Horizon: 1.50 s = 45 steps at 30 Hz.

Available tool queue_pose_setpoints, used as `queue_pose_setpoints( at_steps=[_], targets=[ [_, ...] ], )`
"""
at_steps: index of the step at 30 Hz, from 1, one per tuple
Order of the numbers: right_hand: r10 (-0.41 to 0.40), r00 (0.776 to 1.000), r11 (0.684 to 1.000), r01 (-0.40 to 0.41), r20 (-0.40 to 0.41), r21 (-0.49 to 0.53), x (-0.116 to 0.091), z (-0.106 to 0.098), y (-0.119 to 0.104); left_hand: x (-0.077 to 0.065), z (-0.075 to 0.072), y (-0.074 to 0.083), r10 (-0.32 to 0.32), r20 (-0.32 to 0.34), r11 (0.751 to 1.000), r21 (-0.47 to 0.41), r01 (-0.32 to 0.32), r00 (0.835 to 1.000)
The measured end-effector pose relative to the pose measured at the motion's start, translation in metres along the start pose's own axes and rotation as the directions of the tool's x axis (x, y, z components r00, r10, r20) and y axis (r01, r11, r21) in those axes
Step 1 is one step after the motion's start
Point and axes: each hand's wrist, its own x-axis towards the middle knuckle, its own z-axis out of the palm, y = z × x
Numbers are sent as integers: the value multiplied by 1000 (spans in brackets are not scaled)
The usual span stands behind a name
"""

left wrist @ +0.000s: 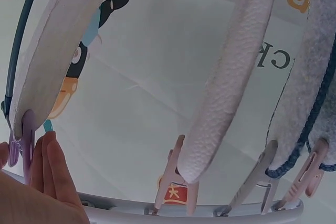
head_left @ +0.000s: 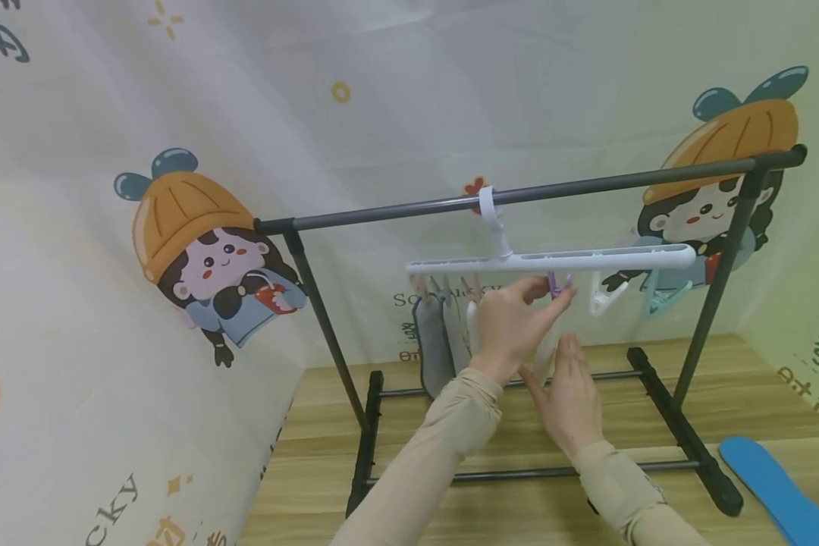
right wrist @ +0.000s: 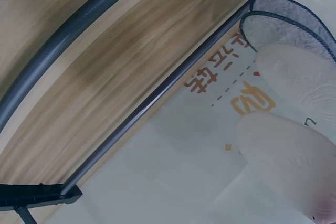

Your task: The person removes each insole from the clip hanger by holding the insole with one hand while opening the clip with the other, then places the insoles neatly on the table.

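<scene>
My left hand (head_left: 512, 326) pinches a purple clip (left wrist: 29, 140) under the white hanger (head_left: 450, 265). The clip's jaws are at the upper end of a white insole (left wrist: 63, 51). Lower down, my right hand (head_left: 573, 394) holds that insole between thumb and straight fingers; its fingertips show at the top left of the left wrist view. To the left hang another white insole (left wrist: 231, 77) with a bumpy surface and grey fuzzy insoles (head_left: 435, 345) with dark edging, each in a clip.
The hanger hooks over the dark rail of a rack (head_left: 396, 211) on a wood-grain table (head_left: 314, 455). White (head_left: 604, 296) and teal (head_left: 662, 299) clips dangle at the hanger's right. A blue insole (head_left: 778, 485) lies on the table at right. Printed cloth (head_left: 382, 136) hangs behind.
</scene>
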Motion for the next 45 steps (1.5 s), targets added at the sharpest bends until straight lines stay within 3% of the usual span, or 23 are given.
queue_pose_setpoints(
  at_steps=[6, 11, 22, 32, 40, 45],
  targets=[
    [-4, 1000, 1000, 4, -3, -14, -1, 2, 3, -1, 0, 1, 14, -5, 1000, -20, -14, 1000],
    [-13, 1000, 999, 12, -26, -37, -3, 4, 3, -2, 1, 0, 61, -56, 998, -23, -62, 997],
    [-37, 998, 999, 35, -59, -40, -7, 5, 2, -1, 1, -1, 222, -164, 974, 90, -210, 961],
    [-31, 995, 999, 30, -100, -12, -12, 8, 5, 0, 0, -2, 228, -173, 972, 95, -214, 958],
    [23, 999, 1000, -24, -36, -7, -20, 4, 13, 1, -2, -4, 225, -168, 972, 113, -208, 960],
    [98, 993, 995, -99, 72, 7, -28, -3, 17, 0, -2, -5, 230, -169, 969, 133, -209, 958]
  ],
)
